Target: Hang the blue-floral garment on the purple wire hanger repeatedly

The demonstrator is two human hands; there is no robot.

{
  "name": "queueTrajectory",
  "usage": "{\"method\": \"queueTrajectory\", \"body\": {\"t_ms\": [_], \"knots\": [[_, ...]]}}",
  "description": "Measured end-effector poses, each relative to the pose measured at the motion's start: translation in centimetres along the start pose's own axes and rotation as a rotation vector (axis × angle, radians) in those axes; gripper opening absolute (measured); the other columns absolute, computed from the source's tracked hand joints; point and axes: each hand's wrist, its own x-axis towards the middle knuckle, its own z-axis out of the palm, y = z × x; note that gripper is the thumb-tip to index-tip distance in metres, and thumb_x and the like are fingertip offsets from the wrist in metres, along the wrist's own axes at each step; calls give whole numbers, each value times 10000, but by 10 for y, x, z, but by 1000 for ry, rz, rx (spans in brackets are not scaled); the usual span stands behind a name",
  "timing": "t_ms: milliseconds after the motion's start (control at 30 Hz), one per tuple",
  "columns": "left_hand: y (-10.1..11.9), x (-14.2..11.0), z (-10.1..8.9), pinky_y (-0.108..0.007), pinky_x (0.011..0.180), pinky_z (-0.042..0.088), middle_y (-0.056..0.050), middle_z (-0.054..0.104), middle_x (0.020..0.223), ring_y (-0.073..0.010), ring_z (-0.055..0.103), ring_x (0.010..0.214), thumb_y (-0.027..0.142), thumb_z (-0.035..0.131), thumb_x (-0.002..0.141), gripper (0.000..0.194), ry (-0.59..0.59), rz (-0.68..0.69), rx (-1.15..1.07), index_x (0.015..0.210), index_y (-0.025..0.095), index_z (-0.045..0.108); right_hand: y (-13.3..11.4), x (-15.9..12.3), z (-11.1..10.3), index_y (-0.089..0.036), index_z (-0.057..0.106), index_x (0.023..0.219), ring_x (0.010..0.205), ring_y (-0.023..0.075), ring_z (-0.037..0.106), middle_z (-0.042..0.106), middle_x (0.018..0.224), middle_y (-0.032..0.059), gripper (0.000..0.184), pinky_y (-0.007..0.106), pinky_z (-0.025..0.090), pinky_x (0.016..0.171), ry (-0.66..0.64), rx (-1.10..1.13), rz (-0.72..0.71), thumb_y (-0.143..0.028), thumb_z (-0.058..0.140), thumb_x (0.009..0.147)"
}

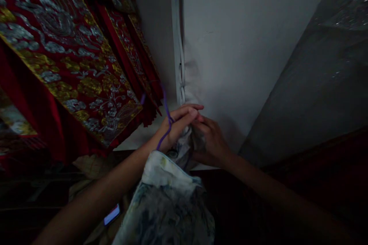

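My left hand (175, 124) and my right hand (212, 138) meet in the middle of the head view, at the lower edge of a pale sheet (230, 46). Fingertips of both are pinched together; whatever lies between them is too small and dark to make out. A purple cord (166, 103) runs across the back of my left hand, by the wrist. Just above the hands, a white lace or cord (181, 65) follows a vertical edge of the sheet. Crumpled light material (185, 141) shows between my palms, partly hidden.
Red cloth panels (86, 65) with gold and silver embroidery hang at the left. A grey area under shiny clear film (322, 76) lies to the right. Below are patterned white-and-blue cloth (175, 199) and a lit phone (112, 214). The lower part is very dark.
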Motion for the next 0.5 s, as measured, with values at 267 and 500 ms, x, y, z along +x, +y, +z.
{"method": "queueTrajectory", "body": {"t_ms": [267, 500], "knots": [[-6, -1, -7, -452, 1194, 340, -65, 674, 1345, -273, 523, 1368, 484, 403, 1028, 521, -84, -108, -226, 747, 201, 739, -10, -1, -22, -244, 258, 1537, 1353, 389, 430, 409, 1480, 188, 976, 585, 396, 1063, 64, -140, -58, -398, 772, 722], [-30, -8, -14, -360, 974, 543, -106, 730, 1256, -233, 704, 1126, 201, 620, 889, 286, -64, -237, -87, 1140, 177, 755, -13, -6, -36, -220, 458, 1444, 1206, 367, 530, 491, 1409, 172, 857, 531, 461, 984, -88, -271, -7, -482, 761, 687]]}}
